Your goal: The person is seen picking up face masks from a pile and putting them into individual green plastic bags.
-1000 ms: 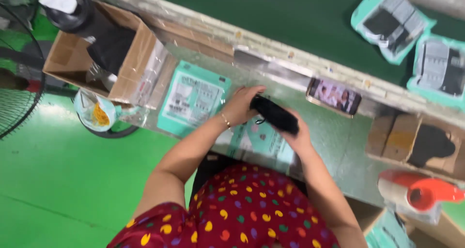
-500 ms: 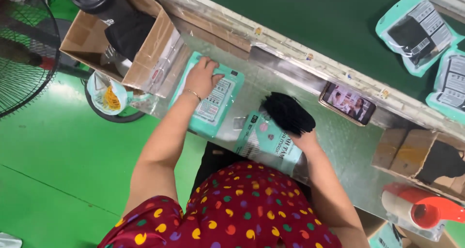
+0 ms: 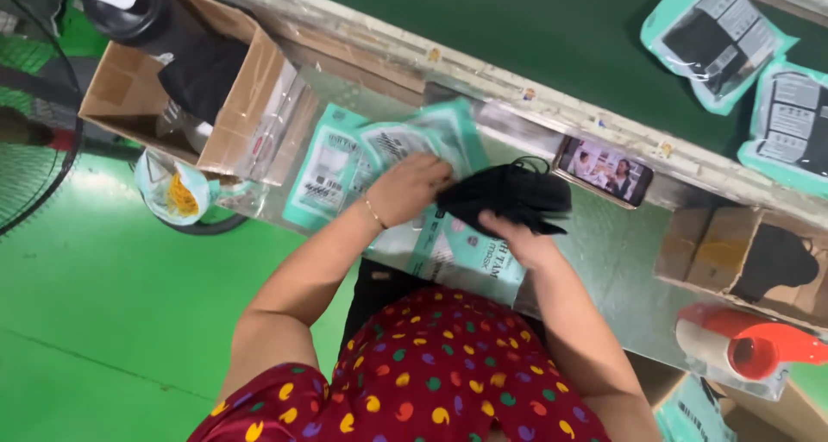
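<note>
Green floor (image 3: 103, 321) fills the left side, and a dark green belt (image 3: 535, 37) runs across the top with two filled teal pouches (image 3: 716, 37) lying on it at the far right. Below the belt sits the metal surface (image 3: 621, 252), where the hands are at work.

One open cardboard box (image 3: 250, 106) stands at the left end of the surface, with black goods inside and a dark bottle (image 3: 138, 11) beside its top corner. A second, lower cardboard box (image 3: 716, 252) sits at the right with one black piece in it. Part of one fan (image 3: 34, 149) shows at the left edge.

One red tape dispenser (image 3: 759, 347) lies at the lower right. One phone (image 3: 604, 170) leans against the belt's rail, its screen lit.

At the centre there are three flat teal packets: one lies on the surface at the left (image 3: 323, 170), one is lifted by the left hand (image 3: 410, 188), and one lies under the right wrist (image 3: 470, 252). The left hand's grip is closed on the raised teal packet (image 3: 431, 136), pinching its edge. The right hand (image 3: 517, 235) grips the black bundle (image 3: 509, 196), one stack of dark masks, held just above the surface right beside the raised packet's mouth and touching it.
</note>
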